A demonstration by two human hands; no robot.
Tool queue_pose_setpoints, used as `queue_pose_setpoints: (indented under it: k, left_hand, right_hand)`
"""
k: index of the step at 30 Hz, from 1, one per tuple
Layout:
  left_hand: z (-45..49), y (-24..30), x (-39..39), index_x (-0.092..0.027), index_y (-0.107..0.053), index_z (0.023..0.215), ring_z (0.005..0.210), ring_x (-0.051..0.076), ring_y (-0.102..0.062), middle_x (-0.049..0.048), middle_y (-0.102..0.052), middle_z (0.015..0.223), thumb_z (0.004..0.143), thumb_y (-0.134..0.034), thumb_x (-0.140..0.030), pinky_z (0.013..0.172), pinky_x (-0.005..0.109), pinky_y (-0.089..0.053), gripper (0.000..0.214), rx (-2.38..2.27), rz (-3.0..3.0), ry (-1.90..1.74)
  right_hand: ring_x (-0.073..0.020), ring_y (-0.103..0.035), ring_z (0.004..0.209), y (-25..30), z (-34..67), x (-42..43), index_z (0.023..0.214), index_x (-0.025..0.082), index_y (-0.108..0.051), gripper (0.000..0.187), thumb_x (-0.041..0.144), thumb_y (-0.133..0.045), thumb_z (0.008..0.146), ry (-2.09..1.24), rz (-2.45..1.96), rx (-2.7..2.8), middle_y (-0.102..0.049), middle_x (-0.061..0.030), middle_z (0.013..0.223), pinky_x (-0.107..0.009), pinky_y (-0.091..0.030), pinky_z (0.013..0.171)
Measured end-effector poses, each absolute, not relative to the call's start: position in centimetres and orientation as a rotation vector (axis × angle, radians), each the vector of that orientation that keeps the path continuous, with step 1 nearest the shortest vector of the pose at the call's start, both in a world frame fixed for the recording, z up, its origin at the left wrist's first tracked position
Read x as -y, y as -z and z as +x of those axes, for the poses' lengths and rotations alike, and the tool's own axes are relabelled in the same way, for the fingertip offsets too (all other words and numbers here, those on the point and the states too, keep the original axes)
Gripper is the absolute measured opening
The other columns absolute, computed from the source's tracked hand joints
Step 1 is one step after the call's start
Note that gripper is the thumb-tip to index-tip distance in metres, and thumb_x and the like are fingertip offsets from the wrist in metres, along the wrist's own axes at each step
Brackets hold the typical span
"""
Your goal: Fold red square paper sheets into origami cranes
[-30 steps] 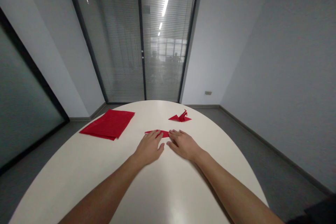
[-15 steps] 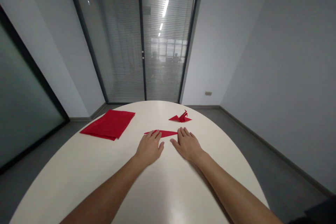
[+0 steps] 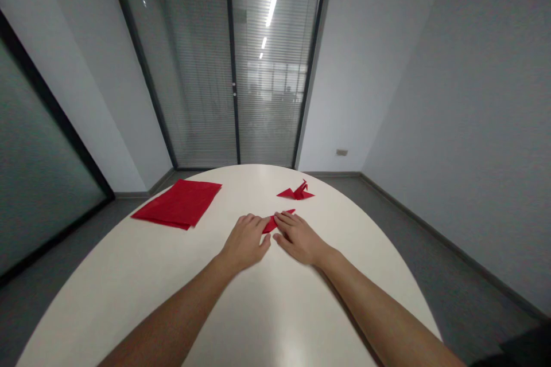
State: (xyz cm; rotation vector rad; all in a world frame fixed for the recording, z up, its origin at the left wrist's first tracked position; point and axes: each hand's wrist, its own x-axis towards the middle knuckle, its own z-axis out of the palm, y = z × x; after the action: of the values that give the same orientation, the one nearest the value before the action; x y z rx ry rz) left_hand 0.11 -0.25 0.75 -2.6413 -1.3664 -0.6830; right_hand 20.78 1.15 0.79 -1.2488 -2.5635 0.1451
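Note:
A narrow strip of folded red origami paper (image 3: 271,225) lies on the table between my two hands, its far tip pointing up and to the right. My left hand (image 3: 244,242) covers the left end, with bent fingers holding the paper against the tabletop. From the other side, my right hand (image 3: 302,241) has its fingers over the paper's middle. Both thumbs rest nearer to me, and the fingers hide much of the paper. Behind my right hand stands a finished red paper crane (image 3: 299,191) with its wings spread.
Several red paper sheets (image 3: 178,203) lie in a stack at the left of the round white table (image 3: 267,309). A glass partition with blinds (image 3: 202,114) rises beyond the far edge. Grey walls stand on either side.
The paper strip, straight and level before, now shows a shorter, slanted part with its right end turned upward. My right hand has moved left, and my hands are closer together.

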Motion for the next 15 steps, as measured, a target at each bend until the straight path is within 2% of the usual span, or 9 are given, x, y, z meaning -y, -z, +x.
queue_pose_setpoints:
  k: [7,11,15]
  left_hand:
    - [0.13,-0.97,0.2,-0.016,-0.064,0.116,0.1,0.026,-0.061,0.0097,-0.07,0.103,0.092,-0.053,-0.021,0.094,0.041,-0.046,0.026,1.363,-2.668,0.724]
    - [0.22,-1.09,0.24,-0.016,-0.063,0.116,0.102,0.027,-0.06,0.0098,-0.071,0.104,0.092,-0.052,-0.018,0.095,0.042,-0.045,0.027,1.396,-2.642,0.741]
    - [0.26,-1.14,0.31,-0.016,-0.064,0.114,0.104,0.028,-0.058,0.0104,-0.071,0.104,0.092,-0.052,-0.022,0.095,0.044,-0.045,0.025,1.444,-2.638,0.731]
  right_hand:
    - [-0.0345,-0.038,0.144,-0.49,21.42,-1.63,0.147,0.014,-0.049,0.054,0.039,-0.045,0.1,-0.138,-1.274,2.525,-0.044,-0.0166,0.154,-0.054,-0.03,0.116]
    - [-0.0336,-0.048,0.135,-0.42,21.44,-1.81,0.138,0.016,-0.06,0.048,0.04,-0.055,0.096,-0.099,-1.229,2.469,-0.057,-0.0159,0.144,-0.052,-0.033,0.114]
    - [-0.0279,-0.062,0.112,-0.92,21.42,-1.79,0.121,0.018,-0.069,0.033,0.033,-0.061,0.093,-0.099,-1.182,2.409,-0.07,-0.0119,0.121,-0.044,-0.041,0.103]
